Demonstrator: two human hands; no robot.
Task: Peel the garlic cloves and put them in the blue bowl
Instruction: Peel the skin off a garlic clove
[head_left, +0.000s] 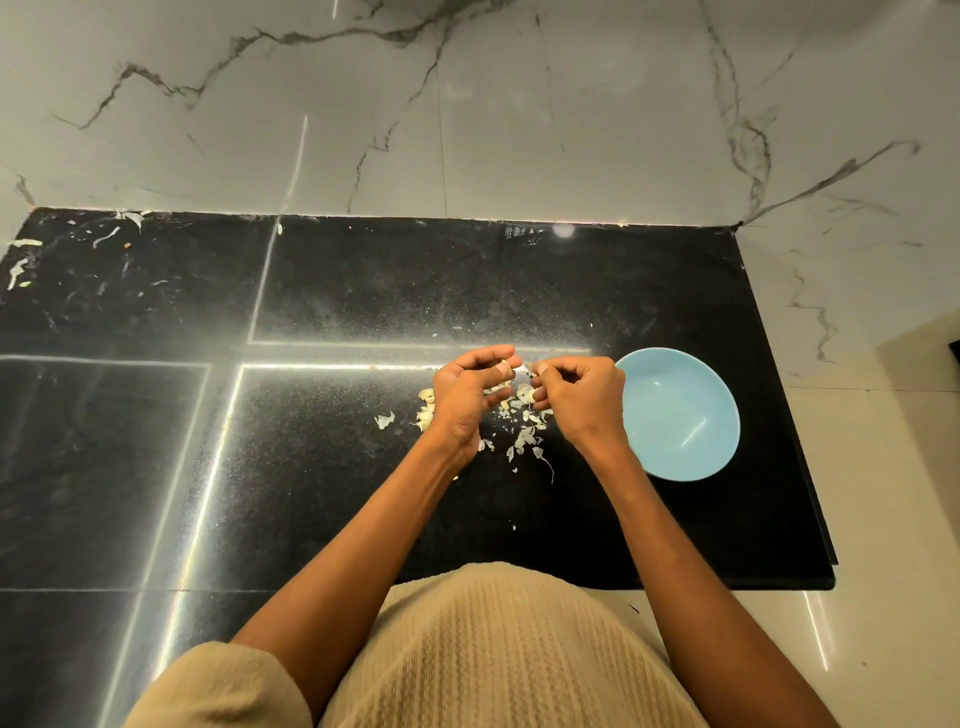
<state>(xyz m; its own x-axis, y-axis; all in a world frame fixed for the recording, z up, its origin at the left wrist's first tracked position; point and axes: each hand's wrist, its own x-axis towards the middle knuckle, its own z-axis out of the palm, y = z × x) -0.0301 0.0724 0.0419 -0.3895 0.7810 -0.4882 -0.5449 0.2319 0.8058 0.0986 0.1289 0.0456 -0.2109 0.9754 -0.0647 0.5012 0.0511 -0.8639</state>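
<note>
Papery white garlic skins (522, 434) are scattered just left of the empty round pale-blue bowl (678, 413) | small garlic clove (523, 370) is pinched between left hand (467, 395) and right hand (582, 397) | skin best torn away from the tip, clove held firm.

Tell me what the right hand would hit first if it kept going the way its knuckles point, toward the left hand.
Most likely the left hand: the right hand faces it with only a small pale garlic piece between their fingertips. The blue bowl sits behind it, out of that line. Depth is hard to judge.
</note>
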